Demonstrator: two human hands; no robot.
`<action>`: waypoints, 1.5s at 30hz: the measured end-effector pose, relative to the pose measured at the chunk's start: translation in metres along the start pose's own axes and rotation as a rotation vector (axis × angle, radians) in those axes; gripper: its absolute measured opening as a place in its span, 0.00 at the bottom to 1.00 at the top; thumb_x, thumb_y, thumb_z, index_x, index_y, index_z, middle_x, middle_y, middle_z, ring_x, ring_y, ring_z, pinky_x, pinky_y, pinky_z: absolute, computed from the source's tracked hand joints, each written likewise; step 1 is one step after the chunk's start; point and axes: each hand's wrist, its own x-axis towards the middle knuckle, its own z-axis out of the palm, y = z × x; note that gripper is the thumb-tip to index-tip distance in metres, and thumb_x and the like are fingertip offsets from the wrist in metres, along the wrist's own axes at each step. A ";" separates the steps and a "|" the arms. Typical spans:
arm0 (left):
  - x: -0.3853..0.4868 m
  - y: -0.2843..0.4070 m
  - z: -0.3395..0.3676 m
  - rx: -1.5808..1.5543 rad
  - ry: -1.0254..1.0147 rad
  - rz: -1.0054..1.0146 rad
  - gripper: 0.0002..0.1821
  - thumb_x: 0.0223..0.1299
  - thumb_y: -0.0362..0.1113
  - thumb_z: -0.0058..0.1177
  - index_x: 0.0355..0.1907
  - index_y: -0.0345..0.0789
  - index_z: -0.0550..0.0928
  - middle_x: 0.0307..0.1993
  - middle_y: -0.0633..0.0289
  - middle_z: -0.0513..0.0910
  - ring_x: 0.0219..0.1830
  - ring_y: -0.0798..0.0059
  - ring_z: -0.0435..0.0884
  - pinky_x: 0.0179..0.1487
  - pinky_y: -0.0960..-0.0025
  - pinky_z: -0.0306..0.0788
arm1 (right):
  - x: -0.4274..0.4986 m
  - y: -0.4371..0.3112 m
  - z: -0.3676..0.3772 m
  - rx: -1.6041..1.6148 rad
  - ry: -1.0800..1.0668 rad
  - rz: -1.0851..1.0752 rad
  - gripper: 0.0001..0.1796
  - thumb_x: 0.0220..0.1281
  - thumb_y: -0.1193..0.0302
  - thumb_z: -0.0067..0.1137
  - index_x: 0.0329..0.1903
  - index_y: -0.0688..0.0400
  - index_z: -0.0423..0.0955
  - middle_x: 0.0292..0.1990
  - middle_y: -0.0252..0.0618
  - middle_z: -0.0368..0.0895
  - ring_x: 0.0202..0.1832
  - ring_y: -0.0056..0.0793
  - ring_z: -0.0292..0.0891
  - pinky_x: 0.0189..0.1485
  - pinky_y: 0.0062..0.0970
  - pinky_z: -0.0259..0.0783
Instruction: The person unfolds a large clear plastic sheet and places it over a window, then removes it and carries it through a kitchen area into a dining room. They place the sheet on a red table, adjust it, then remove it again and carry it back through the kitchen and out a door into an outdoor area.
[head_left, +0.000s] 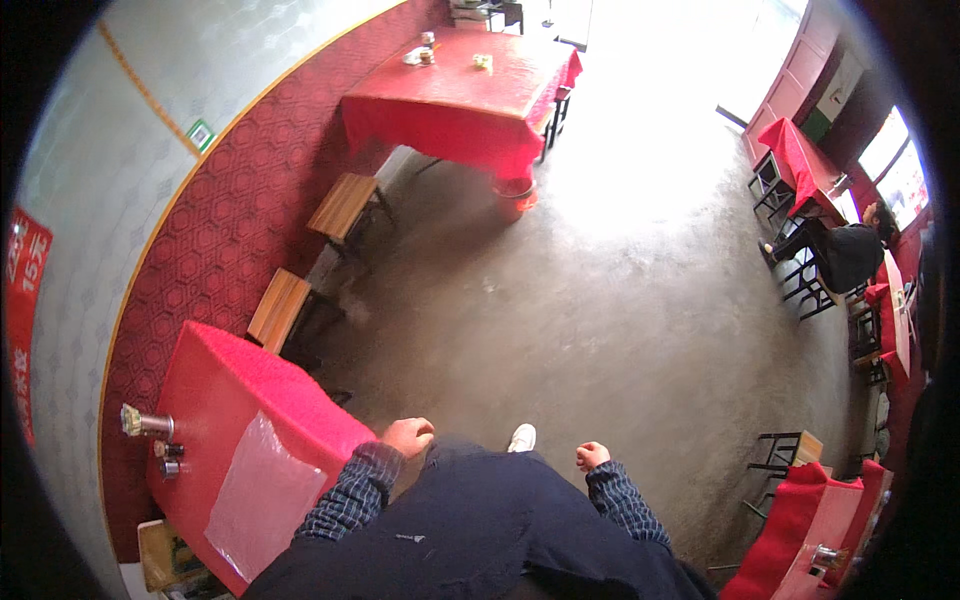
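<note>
My left hand (409, 436) hangs with loosely curled fingers beside the corner of a table with a red cloth (217, 390); it shows nothing in its grip. My right hand (593, 456) is loosely curled over the concrete floor (480, 330), and I cannot tell whether its fingers are fully closed. A clear plastic sheet (262, 495) lies on the near table. Towards the wall stand a metal holder with sticks (150, 425) and small jars (169, 469). A white shoe (522, 437) shows past the dark apron (480, 517).
Wooden-topped stools (279, 310) line the left wall. Ahead is another red-covered table (465, 71) with small containers, a red bucket (514, 196) below its corner. A person in dark clothes (851, 251) sits at the right-hand tables. More red-covered tables (795, 532) stand at lower right.
</note>
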 end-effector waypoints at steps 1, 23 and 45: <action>0.023 0.011 0.001 -0.003 -0.001 0.005 0.15 0.56 0.41 0.55 0.42 0.35 0.84 0.41 0.53 0.85 0.45 0.59 0.83 0.50 0.61 0.75 | 0.011 -0.019 -0.018 0.009 0.072 -0.077 0.12 0.61 0.75 0.56 0.47 0.64 0.70 0.26 0.36 0.73 0.21 0.25 0.70 0.20 0.24 0.66; 0.544 0.202 -0.109 0.235 -0.074 0.292 0.12 0.55 0.44 0.58 0.34 0.38 0.84 0.33 0.55 0.85 0.39 0.58 0.83 0.43 0.58 0.76 | 0.111 -0.276 -0.126 0.267 0.255 0.031 0.09 0.62 0.73 0.56 0.42 0.64 0.73 0.23 0.37 0.75 0.20 0.26 0.71 0.19 0.25 0.65; 0.884 0.316 -0.172 -0.040 0.219 -0.097 0.10 0.51 0.43 0.58 0.30 0.40 0.85 0.29 0.53 0.85 0.34 0.58 0.85 0.42 0.58 0.77 | 0.491 -0.913 -0.324 0.096 0.027 -0.551 0.10 0.63 0.70 0.56 0.44 0.61 0.74 0.29 0.34 0.76 0.26 0.23 0.73 0.25 0.22 0.70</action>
